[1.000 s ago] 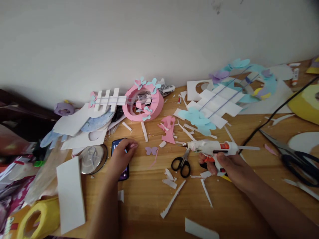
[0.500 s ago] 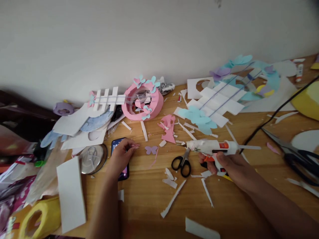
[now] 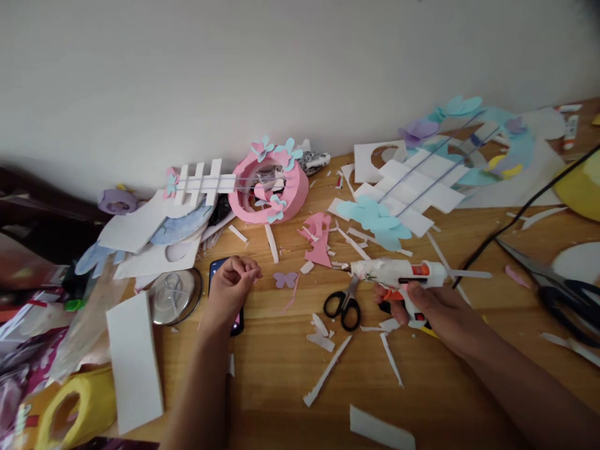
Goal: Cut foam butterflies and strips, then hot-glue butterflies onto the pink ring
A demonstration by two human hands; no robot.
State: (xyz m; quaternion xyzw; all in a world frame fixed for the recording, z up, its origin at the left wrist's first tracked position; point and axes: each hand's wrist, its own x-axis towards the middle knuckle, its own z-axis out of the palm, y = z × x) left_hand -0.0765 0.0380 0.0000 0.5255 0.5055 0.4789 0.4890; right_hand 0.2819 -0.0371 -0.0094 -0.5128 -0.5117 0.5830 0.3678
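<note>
My right hand [image 3: 422,306] grips a white and orange glue gun [image 3: 398,275], whose nozzle points left. Above the phone [image 3: 237,323], the fingertips of my left hand [image 3: 234,284] are pinched together; whatever they hold is too small to make out. Just right of that hand lies a purple paper butterfly [image 3: 285,280] beside a thin pink strip [image 3: 293,296]. Small black-handled scissors [image 3: 344,306] rest below the nozzle, and a pink paper scrap [image 3: 317,240] lies above it.
A pink ring with butterflies [image 3: 241,203] stands at the back, a blue and white piece [image 3: 422,181] behind the glue gun. Large scissors [image 3: 562,300] and a black cable [image 3: 525,206] are at right. Paper scraps litter the table [image 3: 272,387]; a metal tin [image 3: 173,297] sits left.
The fingers of my left hand have curled closer together, hiding the small pink bit seen at their tips before. The glue gun has barely shifted, and the view has moved slightly.
</note>
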